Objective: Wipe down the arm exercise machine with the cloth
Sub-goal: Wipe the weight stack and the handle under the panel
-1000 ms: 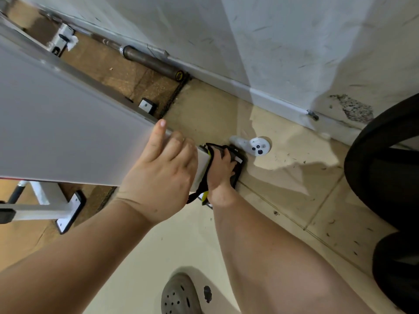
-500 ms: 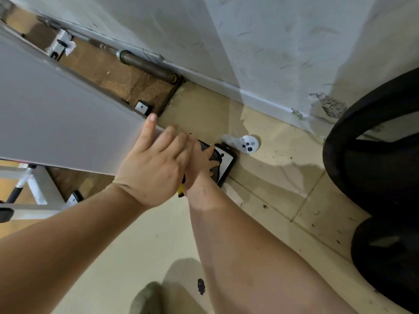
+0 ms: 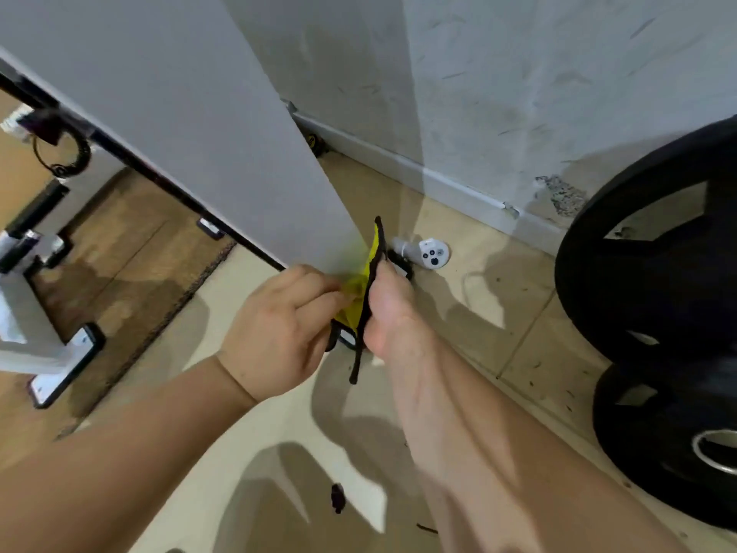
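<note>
In the head view, a yellow cloth with black edging (image 3: 365, 291) was seen held between both hands, just beside the lower corner of the large flat grey panel of the arm exercise machine (image 3: 191, 125); whether it touched that panel could not be told. The left hand (image 3: 279, 333) was curled, pinching the yellow part, and the right hand (image 3: 389, 309) was closed round the black edge. The cloth was judged to be under adjustment mid-task. How much had been cleaned could not be told, and the white metal frame (image 3: 24, 333) was judged left to wipe.
</note>
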